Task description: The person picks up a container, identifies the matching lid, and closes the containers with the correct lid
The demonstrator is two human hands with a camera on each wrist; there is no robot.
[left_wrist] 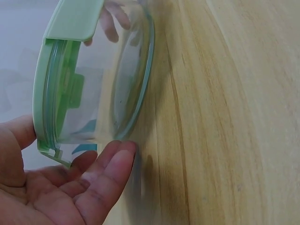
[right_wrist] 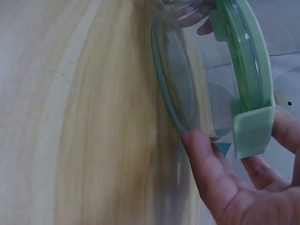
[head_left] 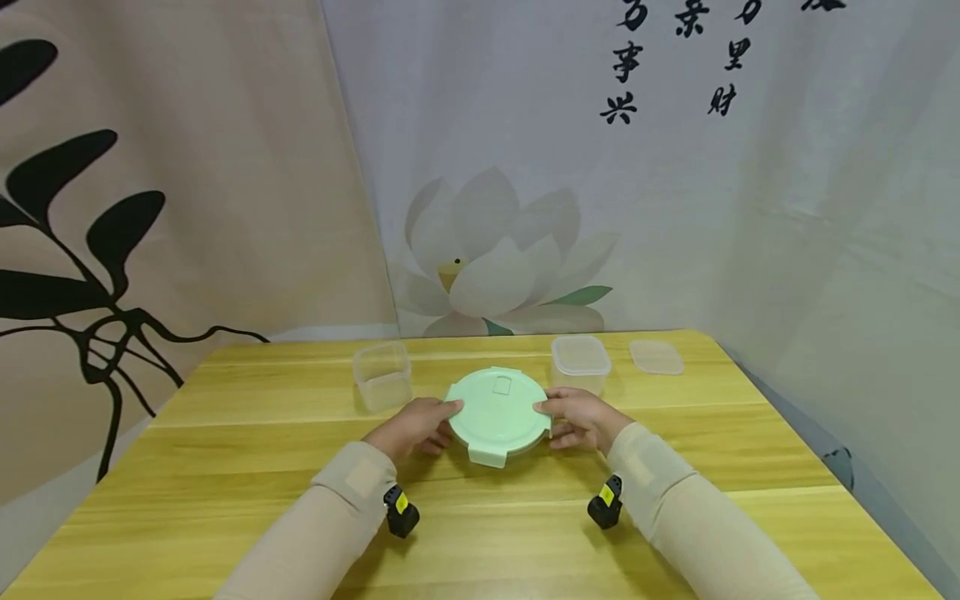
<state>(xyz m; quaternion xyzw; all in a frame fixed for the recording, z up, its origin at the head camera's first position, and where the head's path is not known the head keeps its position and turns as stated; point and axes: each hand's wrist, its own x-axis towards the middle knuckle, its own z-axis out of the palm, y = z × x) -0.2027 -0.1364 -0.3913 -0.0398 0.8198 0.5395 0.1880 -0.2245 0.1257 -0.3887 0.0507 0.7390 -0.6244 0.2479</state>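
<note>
A round glass food container sits between both hands, its pale green lid (head_left: 498, 408) on top and its clear glass bowl (left_wrist: 105, 89) showing below in the wrist views. My left hand (head_left: 422, 423) grips the left side, thumb on the lid's edge and fingertips at the base of the glass. From the right, my right hand (head_left: 583, 418) holds it the same way, thumb over the rim and fingers beneath. One locking flap (head_left: 487, 457) faces me, angled down at the front. The right wrist view shows another flap (right_wrist: 254, 131) beside the right fingers. The base is close over the wooden table (head_left: 517, 533).
Behind the left hand stands a clear plastic box (head_left: 382, 383) without a lid. Behind the right hand is a second plastic box (head_left: 581, 362) with a translucent top. A flat translucent lid (head_left: 656, 357) lies to its right. A printed curtain (head_left: 495, 208) hangs behind the table.
</note>
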